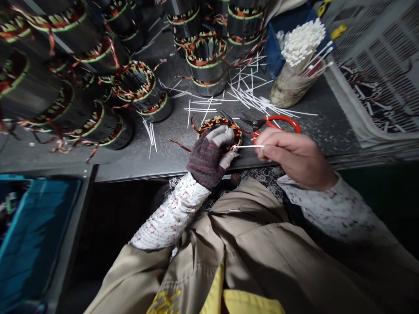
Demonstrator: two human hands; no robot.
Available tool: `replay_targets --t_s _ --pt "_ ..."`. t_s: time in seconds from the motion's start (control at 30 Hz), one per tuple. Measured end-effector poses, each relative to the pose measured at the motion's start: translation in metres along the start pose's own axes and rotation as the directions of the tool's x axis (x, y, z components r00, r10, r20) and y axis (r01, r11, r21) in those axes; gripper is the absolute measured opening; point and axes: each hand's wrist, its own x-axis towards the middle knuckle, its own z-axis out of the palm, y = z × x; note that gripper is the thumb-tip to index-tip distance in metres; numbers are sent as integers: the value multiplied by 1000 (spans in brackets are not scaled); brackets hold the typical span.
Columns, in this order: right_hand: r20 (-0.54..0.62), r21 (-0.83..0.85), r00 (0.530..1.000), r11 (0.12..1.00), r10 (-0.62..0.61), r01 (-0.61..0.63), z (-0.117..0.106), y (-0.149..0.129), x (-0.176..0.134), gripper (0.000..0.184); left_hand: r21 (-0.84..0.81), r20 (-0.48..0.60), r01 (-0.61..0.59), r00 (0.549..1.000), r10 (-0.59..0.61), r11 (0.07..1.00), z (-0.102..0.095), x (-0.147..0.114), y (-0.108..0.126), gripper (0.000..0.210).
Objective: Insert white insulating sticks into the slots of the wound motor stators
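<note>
The front edge of the dark grey metal bench (pixel 173 126) is set just below both hands, with the wearer's beige garment (pixel 212 244) close against it. Near that edge lies the copper-wound ring core with a pale green rim (pixel 209 124); its opening is turned upward, its axis roughly upright, and wire leads are trailed leftward. It is clasped by the curled fingers of the gloved left hand (pixel 209 152). A thin white strip (pixel 248 146) is pinched in the closed, bare right hand (pixel 288 157), its long axis laid sideways and its left end brought to the core's right rim. Just beyond, the way is crowded by red-handled scissors (pixel 283 117), blades pointed left. Farther off, loose white strips (pixel 252 98) are scattered, bounded right by an off-white tub (pixel 284 89) packed with strips and a white slatted plastic crate (pixel 347 100). Bare bench is left between the core and the dark steel stators (pixel 147 98) ranked at left and behind.
</note>
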Motion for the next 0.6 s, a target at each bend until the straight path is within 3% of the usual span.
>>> replay_targets --t_s 0.1,0.2,0.27,0.37,0.47,0.53,0.6 --pt "90 286 990 949 108 -130 1 11 -6 46 51 -40 -8 999 10 999 2 -5 -3 69" --pt "10 334 969 913 247 -236 2 15 -13 46 68 -53 39 998 -35 997 4 -8 -3 73" --pt "-96 351 964 915 249 -201 1 12 -10 45 51 -47 79 996 -76 996 7 -9 2 76" --pt "-187 405 969 912 159 -72 8 14 13 42 49 -28 77 997 -76 996 15 -6 17 80" --pt "-254 270 966 963 54 17 22 27 36 40 -8 -19 101 995 -101 995 20 -4 32 84" --pt "-279 66 959 996 -38 58 28 36 37 43 -49 -4 96 995 -96 994 13 -5 37 84" --pt "-249 -180 955 977 -159 116 28 45 27 39 30 16 5 1000 -5 1000 -2 -6 35 75"
